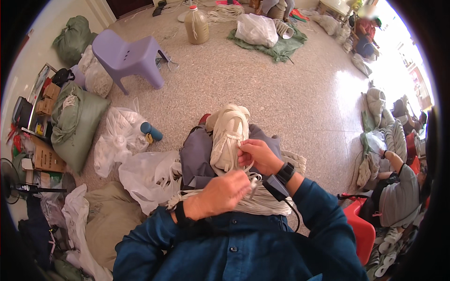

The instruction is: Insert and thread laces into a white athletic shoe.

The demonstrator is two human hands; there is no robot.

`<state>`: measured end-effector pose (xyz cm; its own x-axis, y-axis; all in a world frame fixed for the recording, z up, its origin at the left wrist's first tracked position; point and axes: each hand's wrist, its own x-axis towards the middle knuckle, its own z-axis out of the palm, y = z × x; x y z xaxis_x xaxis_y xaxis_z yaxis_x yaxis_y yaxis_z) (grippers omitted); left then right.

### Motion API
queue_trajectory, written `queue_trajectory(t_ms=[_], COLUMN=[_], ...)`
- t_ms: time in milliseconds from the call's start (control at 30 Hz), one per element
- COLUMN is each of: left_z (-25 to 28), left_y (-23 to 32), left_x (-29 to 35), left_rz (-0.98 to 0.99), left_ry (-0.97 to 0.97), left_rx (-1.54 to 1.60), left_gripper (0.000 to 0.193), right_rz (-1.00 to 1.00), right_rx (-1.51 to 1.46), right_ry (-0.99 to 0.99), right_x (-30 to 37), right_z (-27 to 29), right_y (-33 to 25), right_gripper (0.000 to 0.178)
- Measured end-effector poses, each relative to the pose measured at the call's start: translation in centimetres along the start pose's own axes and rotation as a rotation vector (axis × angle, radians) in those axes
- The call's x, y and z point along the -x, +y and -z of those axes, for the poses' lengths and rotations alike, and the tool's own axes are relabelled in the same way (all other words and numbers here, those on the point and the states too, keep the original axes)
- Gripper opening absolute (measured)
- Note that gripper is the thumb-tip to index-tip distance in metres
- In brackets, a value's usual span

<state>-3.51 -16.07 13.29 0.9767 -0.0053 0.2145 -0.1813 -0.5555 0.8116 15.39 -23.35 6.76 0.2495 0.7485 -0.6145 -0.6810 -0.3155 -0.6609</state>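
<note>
On my lap lies a cream woven piece (229, 136), long and rounded, with bands looped over its far end. My right hand (260, 157) is at its right edge, thumb and fingers closed on a thin cream cord. Nearer to me, my left hand (225, 189) is closed, palm down, to the left of the right wrist. A small whitish thing shows at its fingertips, blurred, so what it grips cannot be made out. Beneath the hands a bundle of loose cream cords (267, 206) spreads across my lap.
White plastic bags (145, 180) and a blue bottle (151, 131) lie at my left, near a stuffed green sack (77, 126). A purple chair (126, 58) stands beyond. Far ahead is a filled jug (196, 25). A red stool (360, 229) and a seated person (398, 201) are at right.
</note>
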Motion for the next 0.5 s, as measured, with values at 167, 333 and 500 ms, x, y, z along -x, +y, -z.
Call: queue_trajectory(t_ms=[167,333,500], left_z=[0.9,0.9,1.8], left_y=[-3.4,-8.6,-9.4], left_x=[-0.8,-2.7,-4.0], left_rz=[0.252,0.761,0.885], left_ry=[0.273,0.22,0.136], left_rx=[0.08,0.913,0.978], left_gripper=[0.024,0.033,0.028], right_rz=[0.041,0.139,0.275], right_rx=[-0.263,-0.248,0.013], right_ry=[-0.045,-0.02,-0.058], right_x=[0.3,1.2,3.1], right_z=[1.3,-0.2,-2.8], right_y=[2.7,3.5,3.8], right_gripper=[0.013,0.011,0.017])
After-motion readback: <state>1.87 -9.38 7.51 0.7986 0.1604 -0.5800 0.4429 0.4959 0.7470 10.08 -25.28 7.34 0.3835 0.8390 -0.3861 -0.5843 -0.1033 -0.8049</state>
